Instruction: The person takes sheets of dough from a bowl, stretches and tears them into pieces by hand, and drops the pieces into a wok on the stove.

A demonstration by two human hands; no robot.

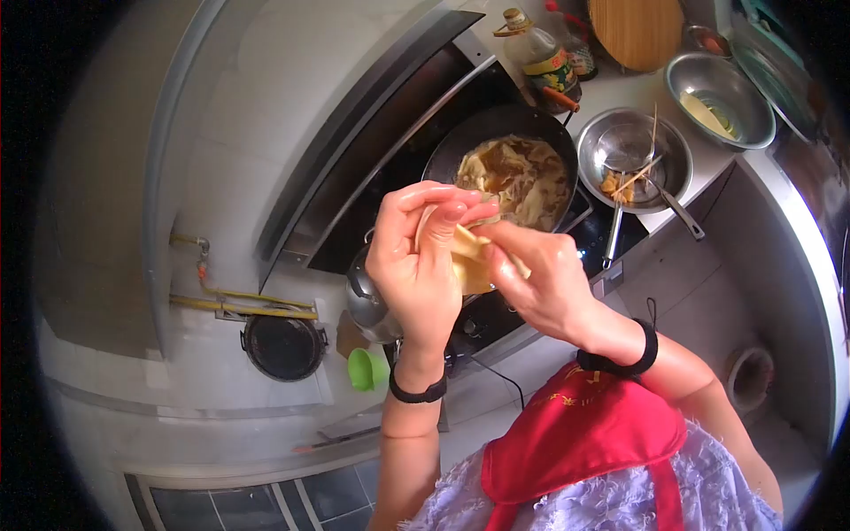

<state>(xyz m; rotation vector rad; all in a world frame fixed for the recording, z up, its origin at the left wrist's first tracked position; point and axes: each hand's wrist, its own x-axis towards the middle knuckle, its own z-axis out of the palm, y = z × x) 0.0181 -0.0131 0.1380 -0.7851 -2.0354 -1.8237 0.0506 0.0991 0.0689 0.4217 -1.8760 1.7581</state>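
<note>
Both of my hands are raised beside the wok, pinching a soft, pale yellow piece of dough (472, 271). My left hand (416, 257) is curled round its upper end, the fingers bent and shiny. My right hand (551, 281) grips the dough between thumb and fingers, close to the left one. The part of the dough inside the palms is hidden. Just beyond the hands, a black wok (447, 146) on the stove holds brownish liquid with many pale, flat pieces in it. The fingers cover the wok's near edge.
On the right counter, a metal bowl (680, 146) holds utensils and sticks; another metal bowl (760, 75) holds a yellowish piece. An oil bottle (544, 62) and a round wooden board (636, 31) stand behind. A silver pot (367, 301) and a green cup (367, 369) are at the left.
</note>
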